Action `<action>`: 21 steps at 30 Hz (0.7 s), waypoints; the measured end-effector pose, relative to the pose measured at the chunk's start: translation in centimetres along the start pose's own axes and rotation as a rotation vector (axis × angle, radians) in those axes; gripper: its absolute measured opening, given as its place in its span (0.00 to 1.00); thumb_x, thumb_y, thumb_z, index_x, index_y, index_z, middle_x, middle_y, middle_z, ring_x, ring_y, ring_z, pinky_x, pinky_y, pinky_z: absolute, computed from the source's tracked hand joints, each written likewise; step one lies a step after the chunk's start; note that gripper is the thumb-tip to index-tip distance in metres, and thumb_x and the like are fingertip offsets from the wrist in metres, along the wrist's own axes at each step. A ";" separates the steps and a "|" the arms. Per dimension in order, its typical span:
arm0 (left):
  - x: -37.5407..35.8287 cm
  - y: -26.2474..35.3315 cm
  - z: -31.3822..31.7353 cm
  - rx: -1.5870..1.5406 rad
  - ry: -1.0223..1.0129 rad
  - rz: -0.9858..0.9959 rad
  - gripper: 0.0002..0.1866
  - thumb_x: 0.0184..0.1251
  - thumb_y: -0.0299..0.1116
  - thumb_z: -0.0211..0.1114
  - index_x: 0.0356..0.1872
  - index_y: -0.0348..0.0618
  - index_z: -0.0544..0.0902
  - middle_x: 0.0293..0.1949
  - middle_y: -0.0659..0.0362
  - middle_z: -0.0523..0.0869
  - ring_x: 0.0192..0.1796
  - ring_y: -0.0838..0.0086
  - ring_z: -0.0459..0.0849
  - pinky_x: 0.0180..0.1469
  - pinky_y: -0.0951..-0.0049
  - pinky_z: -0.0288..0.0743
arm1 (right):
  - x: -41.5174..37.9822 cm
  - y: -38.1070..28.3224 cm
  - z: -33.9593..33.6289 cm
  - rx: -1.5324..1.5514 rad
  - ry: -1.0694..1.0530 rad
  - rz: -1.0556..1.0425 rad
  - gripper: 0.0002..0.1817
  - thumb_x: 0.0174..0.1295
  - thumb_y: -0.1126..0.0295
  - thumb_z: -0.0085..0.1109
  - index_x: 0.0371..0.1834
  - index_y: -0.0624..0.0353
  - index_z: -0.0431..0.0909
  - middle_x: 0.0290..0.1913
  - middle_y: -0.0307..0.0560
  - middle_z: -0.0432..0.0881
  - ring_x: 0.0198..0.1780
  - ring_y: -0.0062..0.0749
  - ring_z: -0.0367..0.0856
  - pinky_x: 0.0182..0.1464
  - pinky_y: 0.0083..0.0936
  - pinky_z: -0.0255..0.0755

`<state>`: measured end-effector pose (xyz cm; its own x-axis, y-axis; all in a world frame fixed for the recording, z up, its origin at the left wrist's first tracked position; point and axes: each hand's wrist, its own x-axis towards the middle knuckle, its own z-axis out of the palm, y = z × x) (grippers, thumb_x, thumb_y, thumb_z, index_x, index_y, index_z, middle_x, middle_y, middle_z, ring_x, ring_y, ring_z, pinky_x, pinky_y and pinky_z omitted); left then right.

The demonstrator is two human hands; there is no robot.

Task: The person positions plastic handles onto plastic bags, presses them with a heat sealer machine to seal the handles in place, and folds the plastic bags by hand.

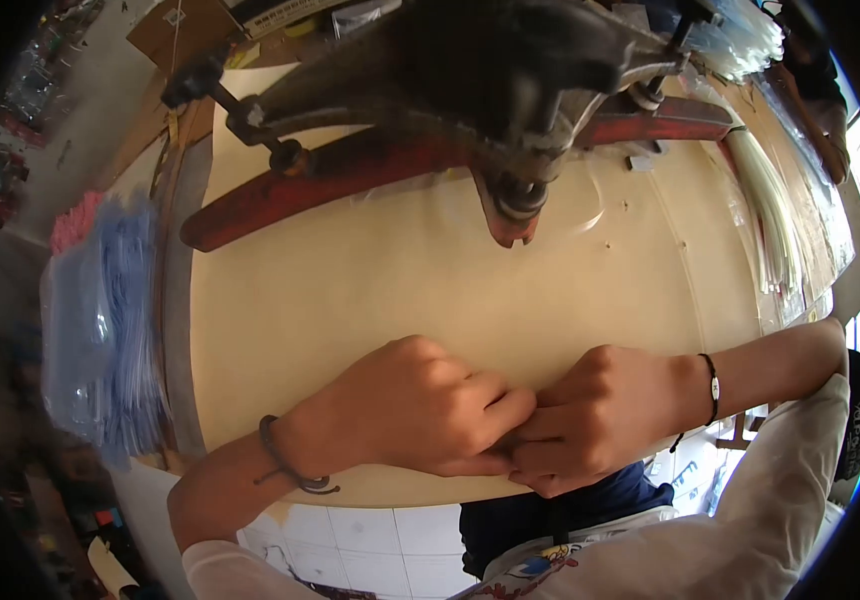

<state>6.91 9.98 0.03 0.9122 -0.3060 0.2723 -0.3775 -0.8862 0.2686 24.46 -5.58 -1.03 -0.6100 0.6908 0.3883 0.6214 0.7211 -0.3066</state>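
Near the table's front edge, my left hand (420, 408) and my right hand (590, 420) meet with their fingers curled and pressed together. Whatever they pinch between them, if anything, is hidden by the fingers. Both lie low over the tan work surface (430, 290). Beyond them stands a dark metal machine (430, 75) with a long red bar (350, 165) across its underside. A forked red tip (513, 225) of the machine points toward my hands, with a gap in between.
Stacked clear-blue plastic bags (110, 330) lie along the left edge, with something pink behind them. A bundle of pale thin strips (768, 210) lies at the right edge. More clear plastic (740, 40) is at the back right, near another person's arm (818, 125). Cardboard (185, 30) is at the back left.
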 end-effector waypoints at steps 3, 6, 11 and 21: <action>-0.1 -0.2 0.5 0.060 0.029 0.034 0.18 0.57 0.52 0.74 0.28 0.51 0.79 0.20 0.67 0.73 0.19 0.76 0.78 0.21 0.74 0.70 | 0.3 0.4 -0.4 0.036 -0.026 -0.019 0.10 0.62 0.62 0.64 0.27 0.50 0.76 0.25 0.31 0.76 0.25 0.20 0.81 0.21 0.23 0.74; -0.2 -0.3 0.4 0.067 0.068 0.048 0.18 0.57 0.52 0.74 0.27 0.52 0.79 0.20 0.67 0.72 0.20 0.78 0.78 0.21 0.76 0.69 | 0.4 0.8 -0.8 0.061 -0.012 -0.025 0.08 0.61 0.63 0.64 0.28 0.50 0.77 0.25 0.30 0.76 0.25 0.19 0.80 0.20 0.22 0.73; -0.5 -0.3 0.6 0.054 0.082 0.053 0.18 0.57 0.51 0.74 0.26 0.52 0.77 0.20 0.68 0.72 0.20 0.78 0.78 0.21 0.77 0.68 | 0.4 0.8 -0.8 0.029 -0.047 -0.046 0.07 0.61 0.63 0.65 0.29 0.50 0.78 0.25 0.30 0.76 0.25 0.18 0.80 0.20 0.22 0.72; -0.6 -0.2 0.2 0.124 0.078 0.096 0.15 0.57 0.45 0.74 0.24 0.52 0.77 0.19 0.68 0.71 0.20 0.79 0.77 0.21 0.77 0.67 | 0.5 0.6 -1.2 0.033 -0.054 0.014 0.06 0.64 0.64 0.62 0.30 0.50 0.78 0.26 0.29 0.77 0.25 0.18 0.80 0.20 0.22 0.72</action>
<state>6.49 10.31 -0.35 0.8559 -0.3681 0.3633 -0.4357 -0.8917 0.1229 25.09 -4.83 0.00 -0.6279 0.7018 0.3364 0.6141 0.7123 -0.3400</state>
